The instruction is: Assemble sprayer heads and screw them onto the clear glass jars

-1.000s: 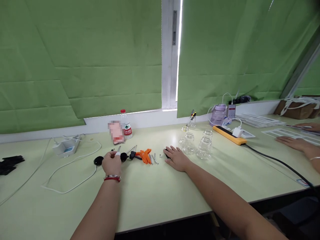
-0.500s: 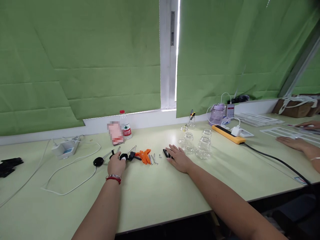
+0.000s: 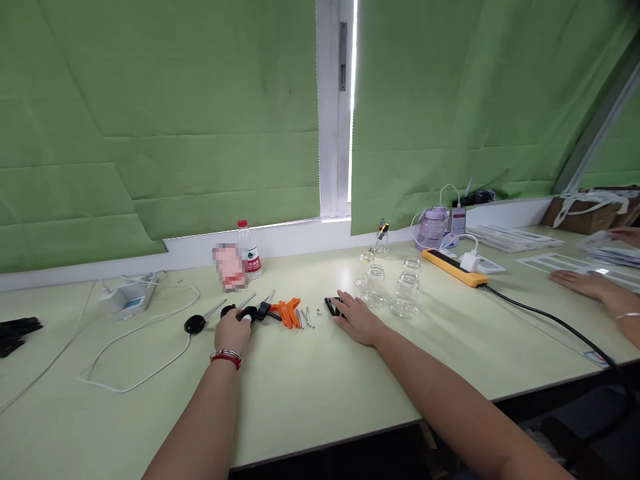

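My left hand [image 3: 233, 331] is curled over black parts with metal rods [image 3: 247, 301] on the table; its fingertips are partly hidden. Left of it lies a round black piece with a rod [image 3: 195, 324]. Orange parts [image 3: 287, 313] lie to its right, with metal screws [image 3: 303, 319] and small nuts [image 3: 319, 312] beside them. My right hand [image 3: 361, 321] rests flat with its fingers spread, touching small black pieces [image 3: 332, 307]. Clear glass jars [image 3: 405, 297] stand just beyond it.
A bottle [image 3: 253, 257], a power strip [image 3: 453, 268] with a black cable, a purple jug [image 3: 433, 229] and a white socket box [image 3: 125, 299] are on the table [image 3: 300, 400]. At the right, another person's hand [image 3: 580, 283] rests near papers [image 3: 513, 238].
My left hand's fingers have shifted slightly on the black parts, and a rod there points further right. My right hand is nearly still. The other person's far hand now holds papers.
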Tool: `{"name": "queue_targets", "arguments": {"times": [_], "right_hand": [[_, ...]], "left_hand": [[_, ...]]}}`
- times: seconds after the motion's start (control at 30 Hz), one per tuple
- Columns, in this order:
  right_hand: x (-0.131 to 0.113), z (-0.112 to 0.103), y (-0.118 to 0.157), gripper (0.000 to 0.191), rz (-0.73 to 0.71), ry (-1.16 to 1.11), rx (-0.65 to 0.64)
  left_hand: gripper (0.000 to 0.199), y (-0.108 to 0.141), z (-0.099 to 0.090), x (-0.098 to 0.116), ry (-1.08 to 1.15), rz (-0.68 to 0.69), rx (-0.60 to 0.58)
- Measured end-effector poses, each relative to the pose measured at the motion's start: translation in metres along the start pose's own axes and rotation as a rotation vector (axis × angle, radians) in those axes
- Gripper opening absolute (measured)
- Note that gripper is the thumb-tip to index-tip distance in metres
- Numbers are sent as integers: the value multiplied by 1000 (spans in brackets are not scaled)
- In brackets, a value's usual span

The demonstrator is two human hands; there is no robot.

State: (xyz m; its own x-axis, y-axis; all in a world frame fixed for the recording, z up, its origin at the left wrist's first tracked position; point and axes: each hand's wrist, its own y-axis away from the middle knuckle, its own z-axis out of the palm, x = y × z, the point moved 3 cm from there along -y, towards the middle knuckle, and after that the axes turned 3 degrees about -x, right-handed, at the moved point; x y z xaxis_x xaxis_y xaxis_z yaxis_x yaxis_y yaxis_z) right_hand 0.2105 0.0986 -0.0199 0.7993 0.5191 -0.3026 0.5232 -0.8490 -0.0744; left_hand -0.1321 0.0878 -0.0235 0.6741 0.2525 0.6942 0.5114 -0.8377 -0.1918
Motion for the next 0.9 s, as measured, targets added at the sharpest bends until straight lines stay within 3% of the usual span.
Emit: {"name": "queue_targets", "arguments": {"times": [0.1,0.3,0.53,0.77,0.9], "right_hand": [[0,0,0,59,3,1,1],[0,0,1,60,2,-6,3],[0,0,0,59,8,-4,-3],[0,1,0,59,5,3,1],[-1,1,0,59,3,18,14]], "left_hand": [[19,1,-2,1,11,-43,-8],[33,4,-3,4,142,-133,1],[22,10,-10,10,349,-141,94],[23,19,-15,23,700,-146,179],[22,22,-13,32,957,-191,163]]}}
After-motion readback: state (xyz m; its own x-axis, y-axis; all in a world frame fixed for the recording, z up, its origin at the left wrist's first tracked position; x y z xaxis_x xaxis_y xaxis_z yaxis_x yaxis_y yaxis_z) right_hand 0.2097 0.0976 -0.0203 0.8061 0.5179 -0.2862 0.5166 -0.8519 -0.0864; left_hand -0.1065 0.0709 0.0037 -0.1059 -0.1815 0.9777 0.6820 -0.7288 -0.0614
